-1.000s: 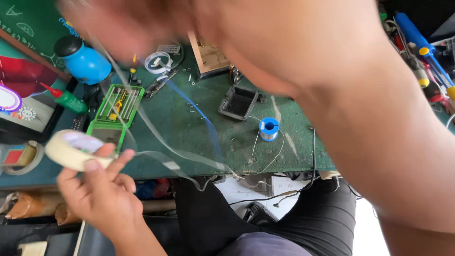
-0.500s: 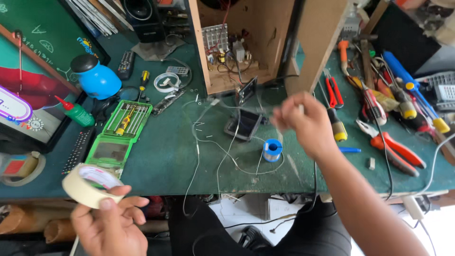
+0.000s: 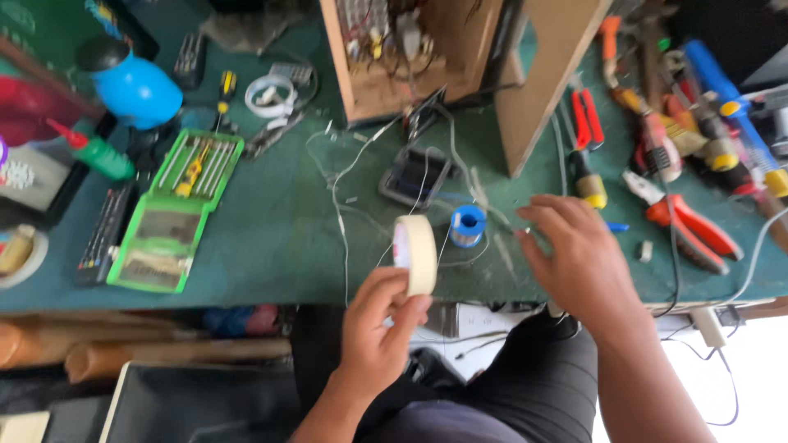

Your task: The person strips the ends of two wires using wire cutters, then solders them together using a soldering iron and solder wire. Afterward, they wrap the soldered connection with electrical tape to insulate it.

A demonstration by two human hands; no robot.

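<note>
Green bench (image 3: 279,238) runs wide under my arms, w/ a wooden box (image 3: 410,49) of wiring at the back. Green tool case (image 3: 176,209) lies open to the left, red pliers (image 3: 689,226) to the right. My right hand (image 3: 579,262) hovers over the bench edge, fingers spread apart, gripping nothing I can see. My left hand (image 3: 373,332) is clamped on the tape roll (image 3: 416,254): roll stands on edge above my fingertips, thumb and fingers pinching its lower rim. Small blue spool (image 3: 469,225) sits on the bench just beyond the roll, btw both hands.
</note>
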